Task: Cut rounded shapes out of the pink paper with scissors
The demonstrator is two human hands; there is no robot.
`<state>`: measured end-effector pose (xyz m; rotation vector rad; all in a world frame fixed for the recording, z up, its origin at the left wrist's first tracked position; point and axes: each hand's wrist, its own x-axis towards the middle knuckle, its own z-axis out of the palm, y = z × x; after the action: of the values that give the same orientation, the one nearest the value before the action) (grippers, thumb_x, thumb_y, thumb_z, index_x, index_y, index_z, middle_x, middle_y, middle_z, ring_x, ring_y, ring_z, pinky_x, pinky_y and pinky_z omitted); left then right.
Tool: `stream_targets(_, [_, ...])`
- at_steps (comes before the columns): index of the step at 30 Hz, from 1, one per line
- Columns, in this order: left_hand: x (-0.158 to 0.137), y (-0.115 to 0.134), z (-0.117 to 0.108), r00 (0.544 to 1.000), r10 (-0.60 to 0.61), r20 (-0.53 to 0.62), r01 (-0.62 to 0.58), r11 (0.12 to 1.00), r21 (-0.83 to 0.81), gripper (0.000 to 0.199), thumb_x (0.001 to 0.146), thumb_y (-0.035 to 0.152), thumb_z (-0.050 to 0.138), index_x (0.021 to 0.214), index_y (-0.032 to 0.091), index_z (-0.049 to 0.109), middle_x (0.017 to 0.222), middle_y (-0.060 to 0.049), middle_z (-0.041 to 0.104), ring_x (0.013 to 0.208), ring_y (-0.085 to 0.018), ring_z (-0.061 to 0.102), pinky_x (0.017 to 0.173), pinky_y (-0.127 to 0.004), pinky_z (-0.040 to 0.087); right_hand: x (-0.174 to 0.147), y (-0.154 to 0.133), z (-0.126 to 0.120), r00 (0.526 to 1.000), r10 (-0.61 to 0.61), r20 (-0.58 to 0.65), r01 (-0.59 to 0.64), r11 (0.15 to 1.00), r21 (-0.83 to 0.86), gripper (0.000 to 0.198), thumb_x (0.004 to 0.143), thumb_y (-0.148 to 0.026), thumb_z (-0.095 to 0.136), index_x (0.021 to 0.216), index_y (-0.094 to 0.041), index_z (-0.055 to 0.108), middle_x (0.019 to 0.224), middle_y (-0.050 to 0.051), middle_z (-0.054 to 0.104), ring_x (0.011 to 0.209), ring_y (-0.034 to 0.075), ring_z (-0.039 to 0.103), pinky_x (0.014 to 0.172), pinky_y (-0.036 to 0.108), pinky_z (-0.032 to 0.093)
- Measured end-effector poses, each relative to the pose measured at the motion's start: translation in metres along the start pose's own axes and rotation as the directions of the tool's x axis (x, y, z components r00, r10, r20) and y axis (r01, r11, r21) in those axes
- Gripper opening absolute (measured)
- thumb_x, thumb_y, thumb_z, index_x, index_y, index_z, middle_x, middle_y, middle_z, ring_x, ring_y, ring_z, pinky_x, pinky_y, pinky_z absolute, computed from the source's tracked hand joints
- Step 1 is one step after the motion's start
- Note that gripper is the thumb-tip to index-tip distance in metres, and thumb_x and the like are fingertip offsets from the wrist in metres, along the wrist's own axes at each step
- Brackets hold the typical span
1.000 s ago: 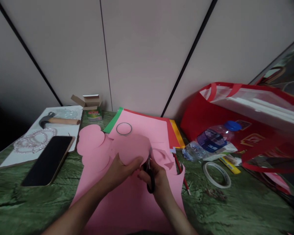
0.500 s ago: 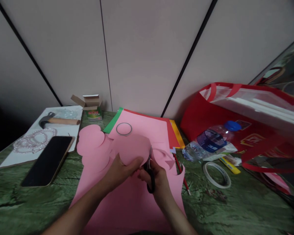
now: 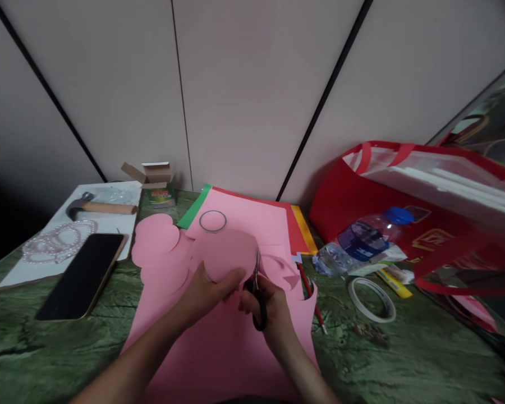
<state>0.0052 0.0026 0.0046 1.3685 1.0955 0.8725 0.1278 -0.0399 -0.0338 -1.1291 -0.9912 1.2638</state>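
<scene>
"Left hand (image 3: pixel 211 294) pinching what?"

"One roundish pink paper piece (image 3: pixel 231 252), just beyond its thumb; other fingers mostly hidden underneath."

"Right hand (image 3: pixel 272 307)?"

"Gripping one pair of black-handled metal scissors (image 3: pixel 261 306), blades at the paper's edge beside it; one blade's hard to make out. Left of both hands, overlapping pink paper circles (image 3: pixel 157 238), at least three, some partly covered."
</scene>
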Motion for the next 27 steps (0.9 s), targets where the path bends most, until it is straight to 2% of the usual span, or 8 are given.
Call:
stream_targets(8, [0.0011, -0.0011, -0.0013, 1.000, 0.005, -0.006, -0.005, 1.000, 0.015, 0.025, 0.071, 0.027, 0.056, 0.051, 0.015, 0.048, 0.039, 0.006, 0.043, 0.037, -0.006, 0.039, 0.035, -0.018, 0.032, -0.0008, -0.0001, 0.0000, 1.000, 0.011, 0.003, -0.011, 1.000, -0.007, 0.012, 0.063, -0.024, 0.061, 0.071, -0.016, 0.056, 0.050, -0.004, 0.051, 0.045, 0.010, 0.044, 0.043, 0.021, 0.033])
stream_targets(16, [-0.0012, 0.0022, -0.0025, 0.999, 0.044, -0.005, -0.044, 0.999, 0.024, 0.009, 0.069, 0.022, 0.058, 0.066, 0.015, 0.053, 0.051, 0.004, 0.050, 0.044, -0.007, 0.044, 0.037, -0.016, 0.036, 0.0027, 0.0019, -0.0010, 0.998, 0.054, 0.017, -0.055, 0.995, 0.088, 0.022, 0.053, -0.020, 0.071, 0.066, -0.017, 0.054, 0.053, -0.006, 0.045, 0.048, 0.008, 0.037, 0.046, 0.021, 0.028])
stream_targets(27, [0.0001, 0.0029, -0.0027, 1.000, 0.018, -0.001, -0.018, 0.998, 0.065, 0.010, 0.068, 0.020, 0.056, 0.060, 0.015, 0.052, 0.049, 0.005, 0.048, 0.042, -0.007, 0.043, 0.036, -0.016, 0.035, 0.0019, -0.0034, -0.0019, 0.999, 0.036, 0.007, -0.036, 0.998, 0.046, 0.026, 0.050, -0.023, 0.073, 0.066, -0.016, 0.053, 0.052, -0.007, 0.043, 0.046, 0.007, 0.033, 0.042, 0.020, 0.024])
